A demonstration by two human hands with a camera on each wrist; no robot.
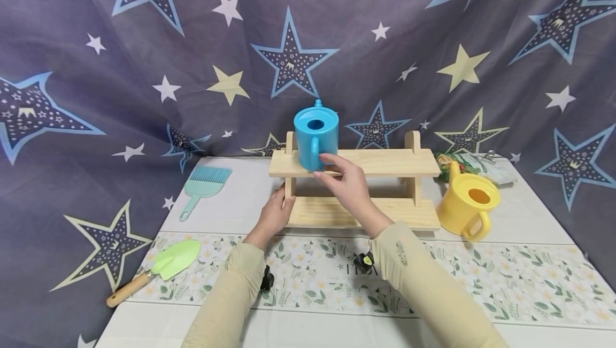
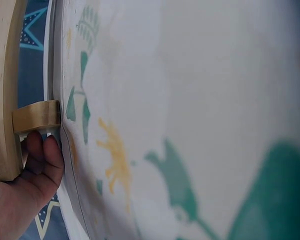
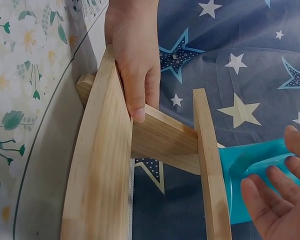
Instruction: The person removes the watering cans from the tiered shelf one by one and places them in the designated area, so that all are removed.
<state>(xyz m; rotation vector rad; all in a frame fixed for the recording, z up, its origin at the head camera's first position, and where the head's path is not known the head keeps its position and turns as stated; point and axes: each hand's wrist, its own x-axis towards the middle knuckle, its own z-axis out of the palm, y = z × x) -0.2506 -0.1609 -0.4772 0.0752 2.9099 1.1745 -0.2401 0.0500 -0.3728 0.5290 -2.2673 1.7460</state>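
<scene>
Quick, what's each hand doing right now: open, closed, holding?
Left hand: closed, holding the shelf.
Right hand: open beside the blue can, no visible grip.

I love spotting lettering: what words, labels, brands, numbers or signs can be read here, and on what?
"I LO…", seemingly, on floral tablecloth, partly hidden beside right sleeve; remaining letters unclear.
Packet behind yellow watering can: any print too small to read.
Nothing else readable.

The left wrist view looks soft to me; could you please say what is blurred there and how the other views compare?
Left wrist: the large green leaf print at lower right is blurred, and the wooden shelf looks bowed; head: the blue watering can and yellow watering can look fairly crisp, without strong glare; right wrist: the shelf's wood grain is readable.
</scene>
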